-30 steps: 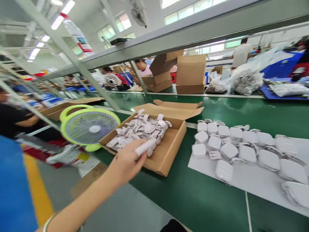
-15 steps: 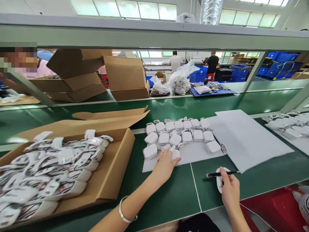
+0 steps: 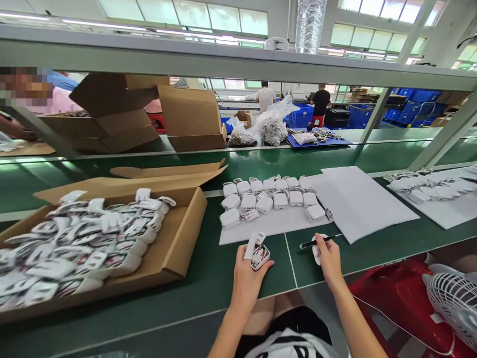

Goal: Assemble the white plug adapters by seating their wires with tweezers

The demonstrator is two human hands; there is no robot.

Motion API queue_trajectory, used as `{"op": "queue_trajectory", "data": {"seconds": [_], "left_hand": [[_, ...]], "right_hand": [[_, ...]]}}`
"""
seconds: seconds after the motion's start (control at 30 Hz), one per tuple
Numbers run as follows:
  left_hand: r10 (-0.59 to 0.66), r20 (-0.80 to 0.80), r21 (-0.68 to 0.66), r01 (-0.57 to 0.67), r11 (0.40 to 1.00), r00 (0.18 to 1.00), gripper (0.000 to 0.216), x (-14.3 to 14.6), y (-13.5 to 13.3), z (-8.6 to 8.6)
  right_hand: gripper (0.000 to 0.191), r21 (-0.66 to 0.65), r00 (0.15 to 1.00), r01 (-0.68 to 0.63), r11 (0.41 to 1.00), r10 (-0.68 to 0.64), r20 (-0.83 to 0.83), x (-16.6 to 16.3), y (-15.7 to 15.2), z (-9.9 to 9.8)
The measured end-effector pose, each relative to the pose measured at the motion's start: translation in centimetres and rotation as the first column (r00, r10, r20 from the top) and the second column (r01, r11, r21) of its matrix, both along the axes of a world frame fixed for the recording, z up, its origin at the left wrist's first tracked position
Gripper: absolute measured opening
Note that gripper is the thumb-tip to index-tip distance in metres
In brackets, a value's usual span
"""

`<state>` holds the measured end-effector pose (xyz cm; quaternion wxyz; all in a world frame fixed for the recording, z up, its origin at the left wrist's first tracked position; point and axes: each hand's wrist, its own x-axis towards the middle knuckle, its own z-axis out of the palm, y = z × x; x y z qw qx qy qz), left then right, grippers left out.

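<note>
In my left hand (image 3: 246, 281) is a small white plastic case (image 3: 263, 259), its open side up, showing red, black and white wires. A white flap (image 3: 250, 245) and a small white part (image 3: 260, 238) stick out at its top. My right hand (image 3: 329, 258) is closed around black tweezers (image 3: 307, 244), which lie crosswise in the fingers. A rounded white piece (image 3: 316, 256) is pinched in the same hand, partly hidden by the fingers. Beyond both hands, several similar white cases (image 3: 264, 204) stand in rows on a white sheet (image 3: 238, 235).
To the left, a cardboard box (image 3: 194, 223) holds many wired white parts. Another white sheet (image 3: 367, 201) lies at right, with more white parts (image 3: 434, 189) beyond it. A shelf beam (image 3: 208, 62) crosses above the green bench (image 3: 197, 293). A white fan (image 3: 454, 298) sits low at right.
My left hand has lifted a white case from the front row and brought it back toward me. The right hand keeps the tweezers and white piece. The camera view has shifted.
</note>
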<state>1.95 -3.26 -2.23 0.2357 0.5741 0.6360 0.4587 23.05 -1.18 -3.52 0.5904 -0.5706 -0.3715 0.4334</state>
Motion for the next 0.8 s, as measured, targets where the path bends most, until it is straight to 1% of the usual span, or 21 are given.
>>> {"op": "queue_trajectory", "data": {"seconds": [0.1,0.17,0.23,0.33,0.37,0.43,0.5,0.53,0.6,0.7,0.8], "left_hand": [[-0.044,0.034,0.012,0.043,0.999,0.998,0.05,-0.2,-0.7,-0.1],[-0.093,0.018,0.013,0.092,0.996,0.996,0.046,-0.7,-0.8,0.0],[-0.112,-0.028,0.041,0.113,0.993,0.993,0.039,-1.2,-0.9,0.0],[-0.058,-0.089,0.179,0.073,0.981,0.994,0.039,-1.8,-1.2,0.0],[-0.04,-0.099,0.221,0.061,0.973,0.994,0.04,-1.9,-1.4,0.0],[-0.043,-0.12,0.268,0.074,0.961,0.992,0.039,-2.0,-1.6,-0.1],[-0.07,-0.147,0.275,0.109,0.955,0.987,0.036,-2.0,-1.7,-0.2],[-0.077,-0.155,0.269,0.117,0.956,0.985,0.035,-2.0,-1.7,-0.2],[-0.079,-0.151,0.263,0.117,0.958,0.985,0.033,-2.0,-1.7,-0.3],[-0.069,-0.118,0.229,0.095,0.969,0.991,0.032,-2.0,-1.7,-0.1],[-0.076,-0.091,0.173,0.09,0.981,0.993,0.032,-2.0,-1.6,0.5]], "right_hand": [[0.05,-0.023,0.998,-0.069,0.997,0.069,-0.003,-0.5,0.4,1.1],[0.049,-0.035,0.988,-0.153,0.988,0.154,0.032,-1.2,0.9,2.3],[0.047,-0.049,0.96,-0.27,0.962,0.273,0.061,-2.1,1.5,3.4],[0.044,-0.095,0.879,-0.463,0.881,0.47,0.08,-4.0,2.7,4.8],[0.044,-0.107,0.847,-0.514,0.851,0.524,0.092,-4.7,3.2,5.2],[0.043,-0.122,0.783,-0.593,0.796,0.606,0.14,-5.9,4.1,5.6],[0.042,-0.12,0.738,-0.632,0.765,0.643,0.205,-6.9,4.9,5.8],[0.041,-0.117,0.727,-0.639,0.76,0.646,0.23,-7.3,5.1,5.8],[0.04,-0.106,0.739,-0.626,0.773,0.631,0.235,-7.9,5.5,5.7],[0.041,-0.096,0.789,-0.589,0.802,0.597,0.144,-8.2,5.2,5.2],[0.039,-0.114,0.791,-0.597,0.794,0.607,0.08,-8.3,4.6,4.8]]}}
